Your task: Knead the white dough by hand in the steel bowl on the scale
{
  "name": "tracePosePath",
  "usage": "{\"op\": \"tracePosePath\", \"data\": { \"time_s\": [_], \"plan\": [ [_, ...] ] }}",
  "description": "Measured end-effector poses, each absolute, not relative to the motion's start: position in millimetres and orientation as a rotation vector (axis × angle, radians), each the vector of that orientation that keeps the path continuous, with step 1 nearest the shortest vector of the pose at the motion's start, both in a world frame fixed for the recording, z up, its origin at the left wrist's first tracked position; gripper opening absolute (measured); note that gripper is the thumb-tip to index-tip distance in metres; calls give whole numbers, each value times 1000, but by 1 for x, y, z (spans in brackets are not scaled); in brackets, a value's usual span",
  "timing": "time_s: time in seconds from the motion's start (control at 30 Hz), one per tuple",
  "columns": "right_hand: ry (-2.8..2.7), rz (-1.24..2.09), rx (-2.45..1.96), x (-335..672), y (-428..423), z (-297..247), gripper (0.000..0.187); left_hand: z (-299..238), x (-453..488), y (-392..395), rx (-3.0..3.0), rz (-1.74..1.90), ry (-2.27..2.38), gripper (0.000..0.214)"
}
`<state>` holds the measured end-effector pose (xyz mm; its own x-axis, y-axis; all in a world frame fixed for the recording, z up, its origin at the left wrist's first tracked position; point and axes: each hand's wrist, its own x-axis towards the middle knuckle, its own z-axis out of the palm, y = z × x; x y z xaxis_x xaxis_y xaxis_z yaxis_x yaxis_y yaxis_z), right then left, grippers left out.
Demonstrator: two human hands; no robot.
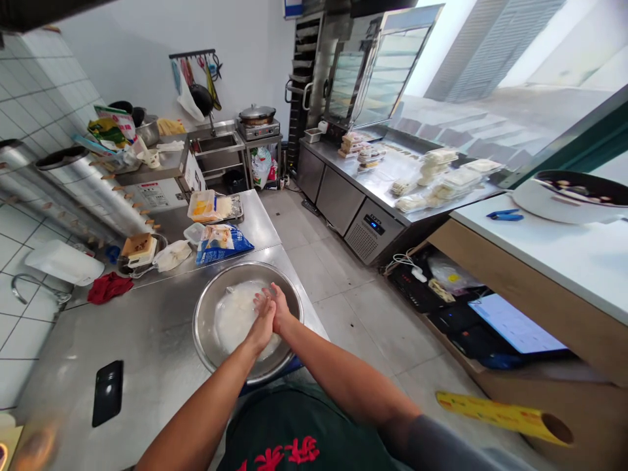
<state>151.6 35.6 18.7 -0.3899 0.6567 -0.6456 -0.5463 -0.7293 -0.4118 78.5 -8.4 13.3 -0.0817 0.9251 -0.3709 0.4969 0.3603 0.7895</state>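
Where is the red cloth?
The head view shows the red cloth on the steel counter, left of the large steel bowl.

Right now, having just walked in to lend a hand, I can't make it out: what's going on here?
A person has their left hand and right hand together inside a large stainless steel bowl, touching a soft white mass in it. The bowl sits on a steel counter, with a black phone and a red cloth to the left and a blue and white bag beyond it.
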Motion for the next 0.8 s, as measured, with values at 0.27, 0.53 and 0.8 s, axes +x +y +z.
{"op": "tracePosePath", "data": {
  "time_s": [0.27,0.53,0.8],
  "plan": [
    [-46,2335,-758,173,30,3,60,9,-7,3,1403,246,2042,50],
    [-28,2012,-1494,129,50,-28,20,13,7,11,1319,74,2215,33],
    [-41,2175,-1145,133,49,-13,44,49,49,-27,1602,412,1871,42]
  ]
}}
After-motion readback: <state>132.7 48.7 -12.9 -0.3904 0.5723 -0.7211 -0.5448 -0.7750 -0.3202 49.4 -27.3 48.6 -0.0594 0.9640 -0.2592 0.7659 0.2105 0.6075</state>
